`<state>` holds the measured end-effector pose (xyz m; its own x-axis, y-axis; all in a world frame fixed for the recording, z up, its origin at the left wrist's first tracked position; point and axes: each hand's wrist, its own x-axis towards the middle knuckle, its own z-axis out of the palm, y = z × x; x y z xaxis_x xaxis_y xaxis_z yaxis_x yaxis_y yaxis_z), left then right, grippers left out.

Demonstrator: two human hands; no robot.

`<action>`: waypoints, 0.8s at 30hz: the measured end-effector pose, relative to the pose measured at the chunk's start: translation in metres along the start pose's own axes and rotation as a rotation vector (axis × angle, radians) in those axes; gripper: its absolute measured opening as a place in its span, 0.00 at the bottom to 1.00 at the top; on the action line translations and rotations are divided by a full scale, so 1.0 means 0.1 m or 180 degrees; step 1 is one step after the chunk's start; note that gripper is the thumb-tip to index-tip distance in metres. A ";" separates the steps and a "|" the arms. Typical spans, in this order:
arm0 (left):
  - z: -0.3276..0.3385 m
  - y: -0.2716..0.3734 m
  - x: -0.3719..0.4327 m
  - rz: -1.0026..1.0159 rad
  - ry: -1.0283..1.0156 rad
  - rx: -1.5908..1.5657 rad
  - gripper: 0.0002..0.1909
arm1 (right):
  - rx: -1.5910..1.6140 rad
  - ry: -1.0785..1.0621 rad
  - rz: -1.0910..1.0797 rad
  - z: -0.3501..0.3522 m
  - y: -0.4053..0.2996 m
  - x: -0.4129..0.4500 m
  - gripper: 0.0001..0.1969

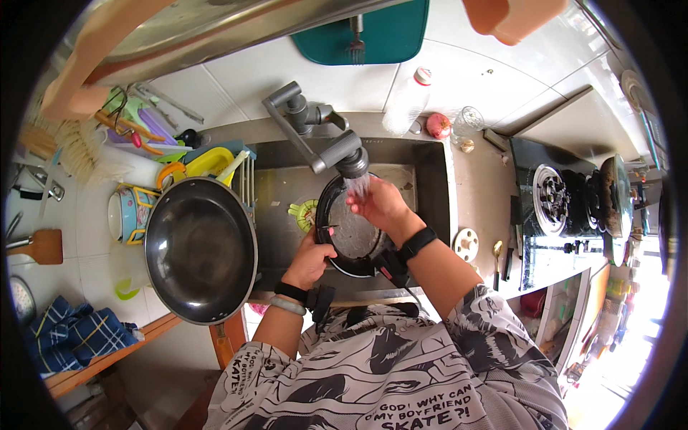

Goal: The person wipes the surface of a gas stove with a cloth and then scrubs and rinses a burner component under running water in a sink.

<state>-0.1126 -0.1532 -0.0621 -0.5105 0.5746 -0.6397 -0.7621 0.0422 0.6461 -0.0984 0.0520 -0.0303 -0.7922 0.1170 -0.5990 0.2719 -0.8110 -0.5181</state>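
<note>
Over the sink (290,188), my left hand (313,259) grips the near left rim of a round black-rimmed lid or shallow pan (349,228); which of the two I cannot tell. Water sprays from the dark grey faucet head (352,163) onto my right hand (379,201). Its fingers are bent under the stream, above the round piece; whether they touch it or hold anything is unclear. A green sink strainer (303,215) lies to the left of the round piece. Left of the sink is a large dark frying pan (201,250).
A clear plastic bottle (407,105), a red onion (438,126) and a glass (467,121) stand behind the sink's right corner. A gas stove (551,200) is at the right, with a knife and a golden spoon (497,255) nearby. A dish rack and a checked cloth (80,336) are at the left.
</note>
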 end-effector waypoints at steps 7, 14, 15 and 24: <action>-0.13 -0.06 -0.04 -0.0194 -0.0079 -0.0671 0.32 | -0.1613 -0.0206 0.0209 0.35 -0.28 0.01 0.13; -0.28 -0.09 -0.06 0.0097 0.0361 -0.0375 0.28 | -0.2706 -0.0103 -0.0283 0.45 -0.22 -0.03 0.11; -0.27 -0.08 -0.08 0.0096 0.0356 -0.0368 0.28 | -0.2200 -0.0205 -0.0345 0.46 -0.23 -0.04 0.11; -0.23 -0.05 -0.15 0.0342 0.0409 -0.0540 0.29 | -0.4333 0.0063 -0.2238 -0.45 -0.19 0.33 0.18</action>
<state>-0.1099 -0.1814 -0.0655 -0.6304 0.4593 -0.6258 -0.7512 -0.1576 0.6410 -0.1050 0.0970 -0.0676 -0.9665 0.2567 -0.0030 0.1442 0.5331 -0.8337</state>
